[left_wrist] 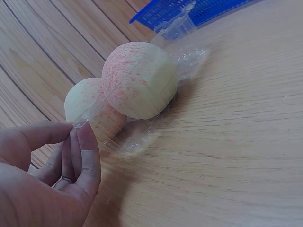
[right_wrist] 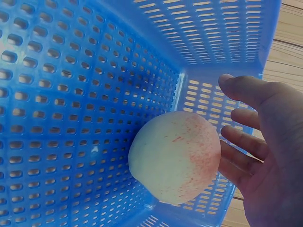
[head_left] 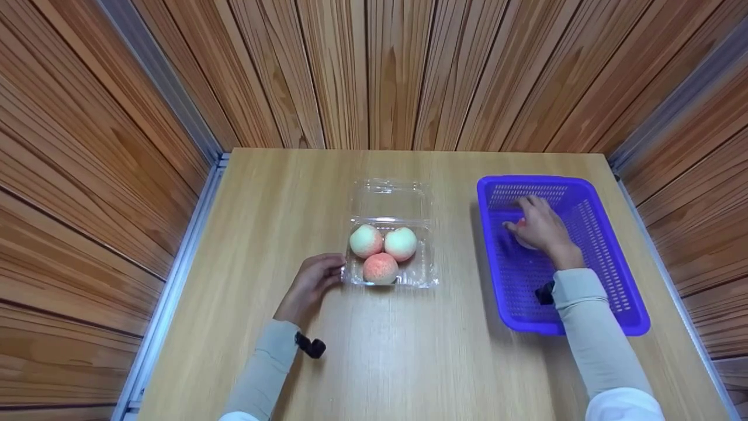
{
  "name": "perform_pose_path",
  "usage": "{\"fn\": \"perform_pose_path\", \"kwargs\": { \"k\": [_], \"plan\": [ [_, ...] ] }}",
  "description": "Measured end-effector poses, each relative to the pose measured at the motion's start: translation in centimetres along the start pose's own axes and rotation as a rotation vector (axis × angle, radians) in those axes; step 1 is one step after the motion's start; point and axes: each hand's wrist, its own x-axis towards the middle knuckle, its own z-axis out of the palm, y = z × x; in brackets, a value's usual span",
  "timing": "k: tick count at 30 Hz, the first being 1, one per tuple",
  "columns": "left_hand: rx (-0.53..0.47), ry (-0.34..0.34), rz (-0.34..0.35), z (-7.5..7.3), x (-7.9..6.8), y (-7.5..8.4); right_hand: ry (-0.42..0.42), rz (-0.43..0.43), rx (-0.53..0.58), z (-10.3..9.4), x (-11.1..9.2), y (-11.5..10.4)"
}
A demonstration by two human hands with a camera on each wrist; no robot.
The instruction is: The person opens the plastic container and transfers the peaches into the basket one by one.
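My left hand [head_left: 315,278] pinches the left edge of a clear plastic clamshell box [head_left: 419,273] between thumb and fingertips; the left wrist view shows this grip up close. The lid [head_left: 391,200] lies folded back, away from me. In the box sit three peaches, two pale ones at the back [head_left: 366,241] [head_left: 401,244] and a redder peach [head_left: 380,269] in front. Inside the purple-blue basket [head_left: 613,280], my right hand [head_left: 543,225] is at another peach [right_wrist: 175,158]. Its fingers [right_wrist: 244,137] are spread beside the fruit, the thumb standing apart from it.
The wooden table [head_left: 374,362] carries the box in the middle and the basket at the right. Wood-plank walls [head_left: 385,76] rise at the back and both sides. Metal rails [head_left: 187,245] run along the table's sides.
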Motion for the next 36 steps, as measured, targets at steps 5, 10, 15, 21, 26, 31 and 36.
{"fn": "perform_pose_path", "kwargs": {
  "k": [5, 10, 15, 21, 26, 31, 36],
  "plan": [
    [0.004, 0.004, -0.001, 0.0, 0.0, 0.0, 0.006, -0.012, -0.002, -0.2, 0.0, -0.3],
    [0.007, 0.003, -0.007, -0.1, 0.1, 0.0, 0.028, -0.021, 0.013, -0.3, -0.1, -0.6],
    [0.010, -0.010, -0.010, 0.0, 0.1, 0.0, 0.065, -0.044, 0.013, -0.4, -0.1, -0.6],
    [0.011, -0.007, 0.009, 0.0, 0.2, -0.1, 0.107, -0.097, 0.027, -0.6, -0.3, -0.6],
    [0.019, -0.007, 0.016, 0.1, 0.3, -0.1, 0.108, -0.094, 0.040, -0.7, -0.4, -0.9],
    [0.024, -0.001, -0.009, 0.0, 0.3, 0.0, 0.121, -0.102, 0.043, -1.0, -0.4, -1.1],
    [0.011, -0.001, -0.021, 0.1, 0.2, 0.1, 0.137, -0.115, 0.043, -1.2, -0.6, -1.5]
  ]
}}
